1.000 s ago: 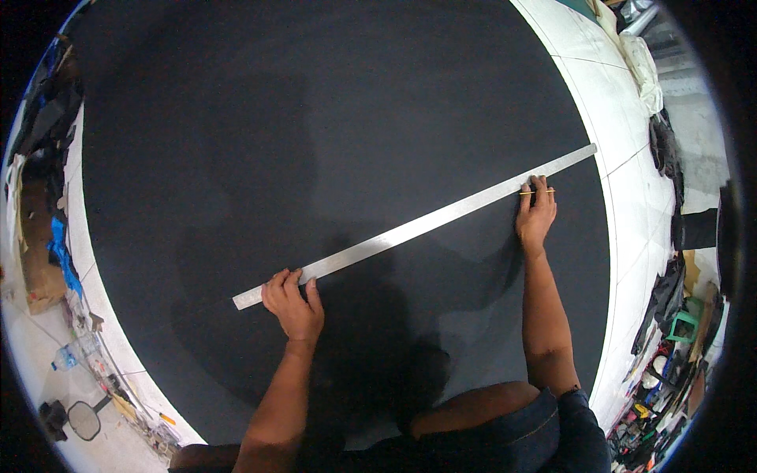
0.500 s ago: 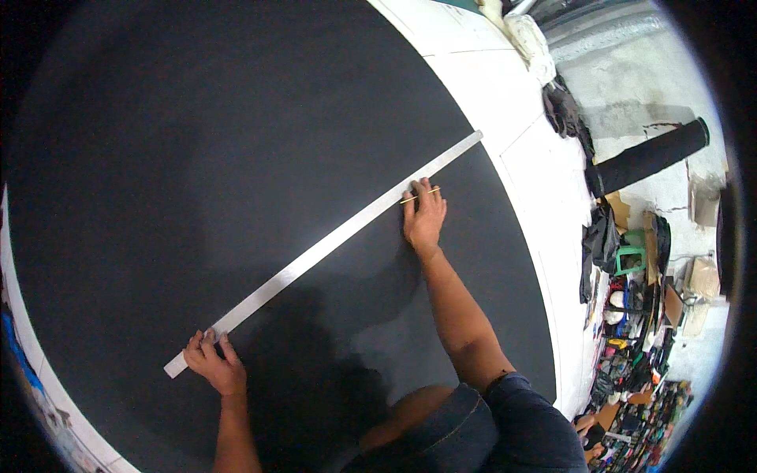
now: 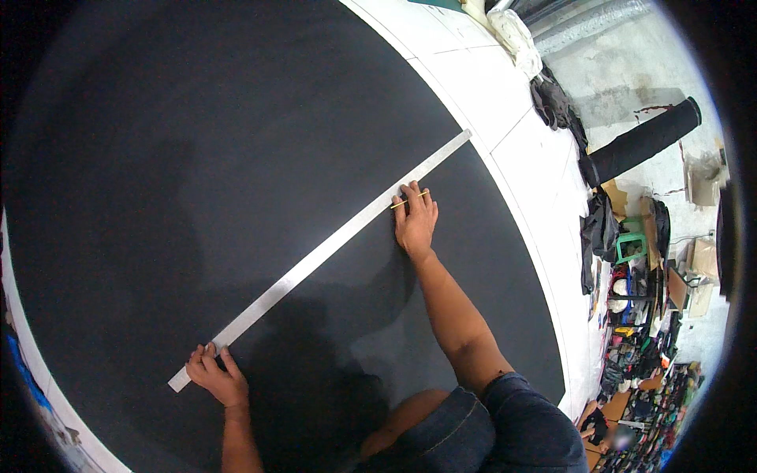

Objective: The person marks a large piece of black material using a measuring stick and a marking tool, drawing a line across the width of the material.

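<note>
A long straight metal ruler (image 3: 315, 256) lies slantwise across a wide sheet of black material (image 3: 197, 158). Near its lower left end, the fingers and thumb of my left hand (image 3: 218, 377) rest at the ruler's two edges, holding it down. Farther up, my right hand (image 3: 416, 221) has its fingertips against the ruler's near edge. A thin yellow stick (image 3: 400, 206), like a slim pencil, runs across between the right hand's fingers. The ruler's upper end meets the right edge of the black sheet.
The white tabletop (image 3: 473, 87) shows beyond the sheet's curved right edge. To the right are a black roll (image 3: 646, 142), a green stool (image 3: 631, 246), dark bags (image 3: 599, 229) and crowded shelves. Another person (image 3: 593, 426) is at the lower right. Something blue (image 3: 27, 374) lies at the left rim.
The whole view has shifted slightly. Both hands keep about the same places on the ruler, and the ruler lies the same way on the black sheet.
</note>
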### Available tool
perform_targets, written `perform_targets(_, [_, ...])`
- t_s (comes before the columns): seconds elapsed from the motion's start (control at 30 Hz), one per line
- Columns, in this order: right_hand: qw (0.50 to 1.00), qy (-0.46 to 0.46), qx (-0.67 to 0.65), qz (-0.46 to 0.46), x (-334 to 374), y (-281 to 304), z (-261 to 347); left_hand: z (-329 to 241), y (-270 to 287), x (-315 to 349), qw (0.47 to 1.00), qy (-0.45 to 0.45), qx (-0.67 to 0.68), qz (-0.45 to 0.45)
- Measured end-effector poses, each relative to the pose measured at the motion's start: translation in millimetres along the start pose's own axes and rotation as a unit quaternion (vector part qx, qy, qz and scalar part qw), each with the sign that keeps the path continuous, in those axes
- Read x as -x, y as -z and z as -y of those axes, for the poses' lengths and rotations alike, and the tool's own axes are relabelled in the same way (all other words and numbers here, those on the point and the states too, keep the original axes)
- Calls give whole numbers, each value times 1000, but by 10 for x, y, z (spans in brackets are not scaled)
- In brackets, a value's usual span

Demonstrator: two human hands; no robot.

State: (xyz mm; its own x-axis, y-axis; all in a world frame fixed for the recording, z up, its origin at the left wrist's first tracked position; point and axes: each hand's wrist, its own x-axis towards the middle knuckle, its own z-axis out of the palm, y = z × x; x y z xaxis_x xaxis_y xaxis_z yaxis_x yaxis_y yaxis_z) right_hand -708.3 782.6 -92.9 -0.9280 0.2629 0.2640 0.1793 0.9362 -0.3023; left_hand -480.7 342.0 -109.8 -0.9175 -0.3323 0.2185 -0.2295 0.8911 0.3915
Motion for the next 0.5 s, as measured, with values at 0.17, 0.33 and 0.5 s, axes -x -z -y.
perform_targets(0.17, [1000, 3, 9, -2, -6, -7, -26, -7, 10, -17, 1000, -4, 1, 7])
perform_targets(0.33, [1000, -3, 3, 2, 5, 3, -17, -16, 17, -25, 1000, 0, 18, 9])
perform_targets(0.5, [1000, -3, 3, 2, 15, 3, -8, -16, 5, -24, 1000, -7, 6, -3])
